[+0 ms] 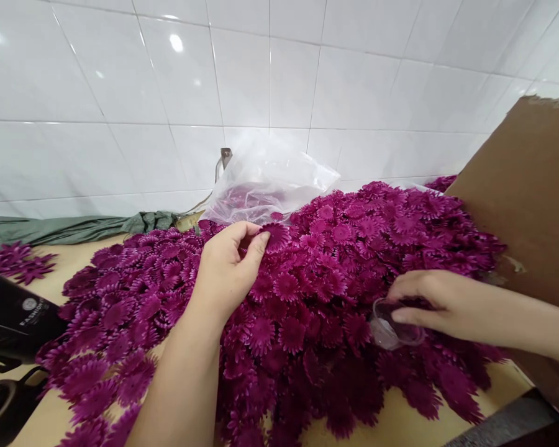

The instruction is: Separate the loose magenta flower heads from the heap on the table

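Note:
My left hand (230, 261) pinches a magenta artificial flower head (276, 237) between thumb and fingers, just above the heap. On the right, my right hand (422, 301) is at a small clear plastic cup (395, 332), its thumb over the near side and its fingers curled at the far rim. Something whitish shows inside the cup, which is tilted among the petals. Around both hands spreads a large pile of magenta artificial flower heads (291, 335) with paler petal tips.
A clear plastic bag (270, 177) stands behind the pile against the tiled wall (242, 81). To the right rises a cardboard box (526, 205). Green cloth (74, 228) lies along the back left. A black object with white lettering (18, 316) is at the left edge.

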A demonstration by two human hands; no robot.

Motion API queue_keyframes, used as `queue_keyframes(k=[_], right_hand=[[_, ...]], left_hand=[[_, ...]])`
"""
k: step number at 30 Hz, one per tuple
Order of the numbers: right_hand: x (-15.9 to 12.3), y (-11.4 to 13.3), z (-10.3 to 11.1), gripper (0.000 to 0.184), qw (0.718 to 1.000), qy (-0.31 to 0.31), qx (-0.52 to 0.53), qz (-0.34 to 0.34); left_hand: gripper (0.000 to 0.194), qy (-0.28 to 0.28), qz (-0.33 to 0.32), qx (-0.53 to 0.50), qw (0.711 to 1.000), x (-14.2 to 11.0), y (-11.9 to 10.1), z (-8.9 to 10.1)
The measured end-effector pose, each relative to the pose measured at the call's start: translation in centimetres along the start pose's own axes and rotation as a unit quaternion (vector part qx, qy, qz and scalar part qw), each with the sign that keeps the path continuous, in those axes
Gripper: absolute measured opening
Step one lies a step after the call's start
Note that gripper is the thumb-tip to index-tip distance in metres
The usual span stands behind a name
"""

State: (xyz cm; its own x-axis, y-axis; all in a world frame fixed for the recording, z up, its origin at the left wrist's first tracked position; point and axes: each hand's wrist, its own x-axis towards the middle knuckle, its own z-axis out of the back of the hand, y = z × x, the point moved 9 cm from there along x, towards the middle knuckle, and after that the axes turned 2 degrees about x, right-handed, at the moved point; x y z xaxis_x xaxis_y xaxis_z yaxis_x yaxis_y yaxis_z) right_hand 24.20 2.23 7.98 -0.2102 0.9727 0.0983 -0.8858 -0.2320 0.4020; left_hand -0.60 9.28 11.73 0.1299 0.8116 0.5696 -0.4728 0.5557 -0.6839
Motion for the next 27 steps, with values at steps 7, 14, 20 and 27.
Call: queue_keyframes(k=[7, 14, 20, 27], right_hand=[[4.7, 6.7, -1.0, 0.039, 0.975, -0.089, 0.204, 0.004], [9.0, 10.1, -4.3, 0.012, 0.902, -0.12, 0.408, 0.072], [10.2, 8.9, -4.3, 0.012, 0.876, -0.166, 0.449, 0.066], [11.0, 9.1, -4.6, 0.02, 0.897, -0.188, 0.395, 0.064]], left_hand=[[0.031, 0.039, 0.016, -0.006, 0.999, -0.4, -0.3, -1.7], [0.013, 0.036, 0.062, -0.091, 0.993, -0.4, 1.2, -2.3], [0.009, 0.035, 0.08, -0.102, 0.991, -0.2, 1.9, -2.4], [0.012, 0.01, 0.059, -0.058, 0.996, 0.1, 1.7, -1.9]])
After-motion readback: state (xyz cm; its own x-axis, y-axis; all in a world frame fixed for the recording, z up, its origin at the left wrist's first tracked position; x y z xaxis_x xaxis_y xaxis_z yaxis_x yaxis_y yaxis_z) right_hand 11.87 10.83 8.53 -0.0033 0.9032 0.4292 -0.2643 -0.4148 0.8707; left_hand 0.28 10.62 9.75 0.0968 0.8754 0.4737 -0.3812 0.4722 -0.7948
